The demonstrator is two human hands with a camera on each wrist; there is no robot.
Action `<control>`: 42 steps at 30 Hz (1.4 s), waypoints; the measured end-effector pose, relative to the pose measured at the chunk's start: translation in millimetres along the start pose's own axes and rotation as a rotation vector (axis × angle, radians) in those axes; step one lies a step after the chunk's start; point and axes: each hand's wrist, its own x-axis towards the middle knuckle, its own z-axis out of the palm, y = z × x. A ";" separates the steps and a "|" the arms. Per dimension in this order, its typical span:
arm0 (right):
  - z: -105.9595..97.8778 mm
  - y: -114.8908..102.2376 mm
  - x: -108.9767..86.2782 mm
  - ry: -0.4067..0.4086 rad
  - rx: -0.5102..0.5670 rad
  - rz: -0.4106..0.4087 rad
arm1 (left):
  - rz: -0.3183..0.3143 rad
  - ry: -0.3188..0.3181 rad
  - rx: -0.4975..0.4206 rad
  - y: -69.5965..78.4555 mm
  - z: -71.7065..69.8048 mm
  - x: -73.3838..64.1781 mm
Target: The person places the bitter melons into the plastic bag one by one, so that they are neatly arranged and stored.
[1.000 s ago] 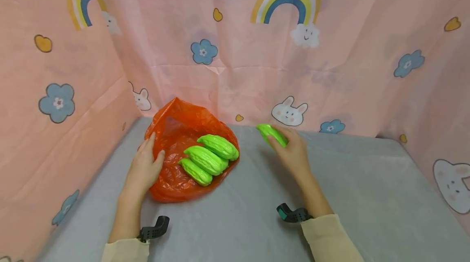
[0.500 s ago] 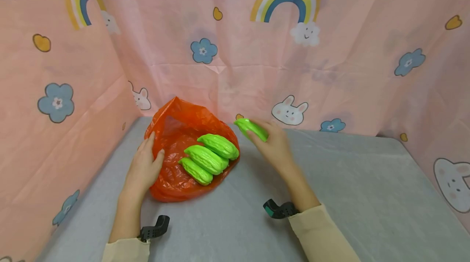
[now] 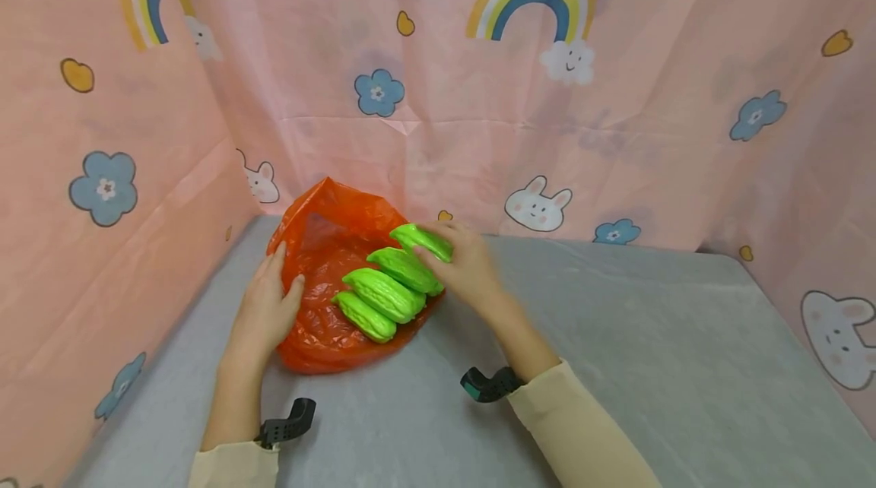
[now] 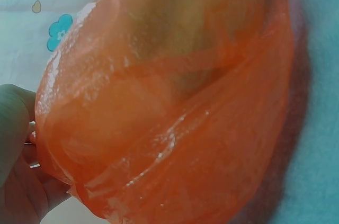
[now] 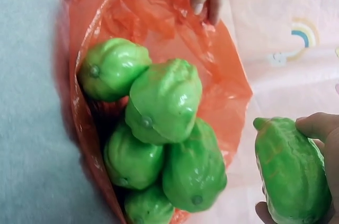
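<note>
An orange-red plastic bag (image 3: pixel 311 355) lies on the grey table with its mouth facing me. Several glossy green bitter melons (image 3: pixel 383 294) rest inside it, some stacked on others in the right wrist view. At the bag's left rim, my left hand (image 3: pixel 263 313) holds the plastic between thumb and fingers. My right hand (image 3: pixel 472 267) grips another bitter melon (image 5: pixel 291 171) just above the bag's right rim, close to the uppermost melon. The left wrist view is mostly filled by the bag (image 4: pixel 175 128), which hides the melons there.
Grey cloth covers the table (image 3: pixel 650 351). A pink printed curtain (image 3: pixel 438 146) hangs behind it and along both sides. Each wrist carries a black camera mount (image 3: pixel 290 423).
My right hand has moved left with the bitter melon, from beyond the bag to over its right rim. The left hand and the bag have hardly moved.
</note>
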 end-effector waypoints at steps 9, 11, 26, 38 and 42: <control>20.8 -3.4 2.9 -0.052 0.028 -0.006 | 0.000 -0.016 -0.011 -0.2 1.9 1.8; 24.3 -3.4 2.8 -0.063 0.046 0.001 | 0.003 -0.015 -0.005 -0.7 1.5 1.6; 42.0 -10.1 2.8 -0.111 0.076 0.000 | -0.005 -0.028 0.010 1.6 0.9 0.7; 49.8 -12.3 1.1 -0.124 0.057 0.045 | -0.014 -0.027 0.017 1.9 1.9 -0.1; 51.1 -13.2 0.7 -0.124 0.052 0.052 | -0.012 -0.027 0.017 1.4 2.4 -0.4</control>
